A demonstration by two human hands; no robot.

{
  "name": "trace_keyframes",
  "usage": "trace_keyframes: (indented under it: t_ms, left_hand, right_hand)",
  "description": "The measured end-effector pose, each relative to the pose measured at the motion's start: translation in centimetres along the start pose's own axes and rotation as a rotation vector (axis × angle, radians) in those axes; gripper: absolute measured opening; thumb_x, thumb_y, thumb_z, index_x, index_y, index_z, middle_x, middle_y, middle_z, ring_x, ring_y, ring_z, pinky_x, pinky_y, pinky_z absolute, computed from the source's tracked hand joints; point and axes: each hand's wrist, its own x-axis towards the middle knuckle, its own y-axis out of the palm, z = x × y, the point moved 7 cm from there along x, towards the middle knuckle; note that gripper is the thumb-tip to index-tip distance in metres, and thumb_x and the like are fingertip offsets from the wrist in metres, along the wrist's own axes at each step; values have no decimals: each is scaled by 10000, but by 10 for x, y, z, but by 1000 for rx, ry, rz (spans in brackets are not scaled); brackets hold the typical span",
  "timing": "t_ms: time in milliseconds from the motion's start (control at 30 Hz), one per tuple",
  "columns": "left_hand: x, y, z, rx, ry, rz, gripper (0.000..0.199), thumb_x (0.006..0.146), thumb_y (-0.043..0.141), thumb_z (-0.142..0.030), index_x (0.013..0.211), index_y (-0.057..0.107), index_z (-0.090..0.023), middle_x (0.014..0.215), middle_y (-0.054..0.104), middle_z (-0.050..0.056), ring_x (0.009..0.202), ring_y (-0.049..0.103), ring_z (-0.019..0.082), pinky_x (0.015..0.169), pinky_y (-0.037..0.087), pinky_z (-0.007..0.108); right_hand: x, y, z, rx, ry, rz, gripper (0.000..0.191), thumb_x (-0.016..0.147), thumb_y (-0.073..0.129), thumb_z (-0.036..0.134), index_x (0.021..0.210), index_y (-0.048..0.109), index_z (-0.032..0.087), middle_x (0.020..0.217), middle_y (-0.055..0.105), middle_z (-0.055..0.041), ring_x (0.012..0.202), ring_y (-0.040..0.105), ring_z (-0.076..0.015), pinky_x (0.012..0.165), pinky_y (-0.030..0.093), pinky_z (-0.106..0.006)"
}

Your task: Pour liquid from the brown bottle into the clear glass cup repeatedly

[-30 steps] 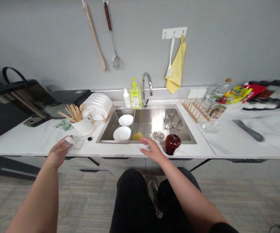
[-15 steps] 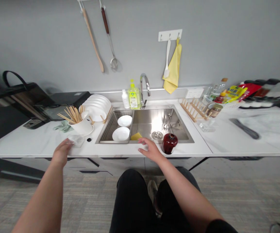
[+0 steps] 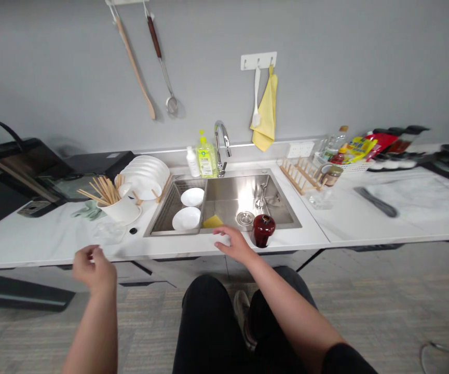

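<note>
My left hand (image 3: 94, 267) hangs over the counter's front edge at the left, fingers curled in; whether it holds anything small is hidden. Behind it a clear plastic item (image 3: 109, 232) lies on the counter, below a white holder (image 3: 121, 210) of chopsticks. My right hand (image 3: 232, 242), holding nothing, has its fingers apart at the sink's front rim. Close to its fingertips is a yellow sponge (image 3: 213, 222) in the sink (image 3: 228, 200). A dark red jar (image 3: 263, 231) stands right of this hand. Two white bowls (image 3: 186, 218) sit in the sink's left basket.
White plates (image 3: 142, 179) stand in a rack behind the chopsticks. Soap bottles (image 3: 206, 158) and the faucet (image 3: 224, 145) are behind the sink. A wooden rack (image 3: 302, 176), a lidded jar (image 3: 332, 175) and a dark strap-like item (image 3: 376, 201) are to the right.
My left hand has drawn back from the clear plastic item toward me, and its fingers have curled. The right hand has barely moved. The view has shifted slightly.
</note>
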Motion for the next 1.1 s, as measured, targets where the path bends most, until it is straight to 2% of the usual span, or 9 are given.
trace_keyframes:
  t_ms: [233, 333, 400, 567, 633, 700, 800, 867, 1100]
  left_hand:
    - [-130, 142, -129, -79, 169, 564, 466, 999, 631, -514, 623, 565, -247, 599, 524, 16, 627, 510, 209, 660, 392, 339]
    - [-148, 186, -145, -153, 111, 643, 597, 1020, 600, -584, 574, 391, -247, 565, 372, -1, 599, 375, 176, 618, 297, 336]
    - [-153, 204, -142, -199, 47, 678, 633, 1025, 580, -627, 578, 342, -247, 570, 317, -8, 601, 328, 165, 610, 263, 336]
    - [-157, 221, -118, -316, -36, 709, 620, 1022, 607, -618, 592, 366, -242, 592, 332, -12, 618, 333, 163, 619, 279, 331]
    - [-157, 224, -111, -351, -51, 720, 621, 1033, 601, -612, 590, 374, -241, 593, 338, -13, 614, 332, 164, 620, 281, 332]
    - [-157, 226, -108, -351, -54, 743, 626, 1038, 603, -611, 584, 384, -240, 590, 341, -15, 607, 328, 163, 619, 274, 334]
    - [-156, 228, -110, -328, -41, 774, 613, 1041, 614, -595, 582, 421, -236, 590, 371, -12, 610, 350, 167, 624, 280, 333]
    - [-155, 228, -112, -323, -42, 772, 613, 1043, 611, -592, 577, 433, -236, 586, 383, -9, 612, 360, 171, 630, 290, 335]
    - [-154, 229, -112, -345, -69, 771, 642, 1057, 585, -629, 572, 420, -242, 580, 380, -8, 613, 369, 177, 651, 298, 348]
  right_hand:
    - [-52, -27, 100, 219, -154, 183, 235, 1041, 737, 472, 1150, 794, 272, 996, 831, -70, 901, 781, -246, 890, 631, -398]
    - [-91, -72, 121, 142, -129, 201, 300, 1051, 697, 546, 918, 789, 293, 790, 776, -56, 727, 733, -235, 739, 596, -381]
    - [-115, -123, 112, 40, -77, 39, 410, 1054, 670, 591, 767, 715, 300, 645, 666, -36, 610, 643, -224, 640, 526, -380]
    - [-163, -279, 46, -331, 90, -595, 480, 1022, 672, 633, 704, 608, 280, 630, 561, -26, 597, 558, -234, 619, 492, -397]
    - [-171, -329, 14, -537, 217, -824, 370, 959, 731, 615, 868, 687, 259, 736, 636, -27, 675, 602, -238, 700, 539, -403]
    - [-166, -362, -17, -651, 320, -935, 555, 853, 788, 626, 1210, 712, 207, 1037, 750, -105, 891, 703, -286, 823, 596, -438]
    - [-146, -391, -63, -655, 516, -989, 1129, 716, 866, 664, 1601, 491, 71, 1532, 624, -305, 1263, 690, -384, 1041, 599, -509]
    - [-129, -398, -83, -681, 599, -978, 1253, 710, 889, 651, 1672, 394, 19, 1620, 558, -352, 1424, 623, -420, 1190, 531, -526]
    - [-94, -405, -100, -884, 804, -971, 1089, 741, 947, 562, 1585, 507, 33, 1477, 691, -354, 1381, 681, -477, 1204, 510, -559]
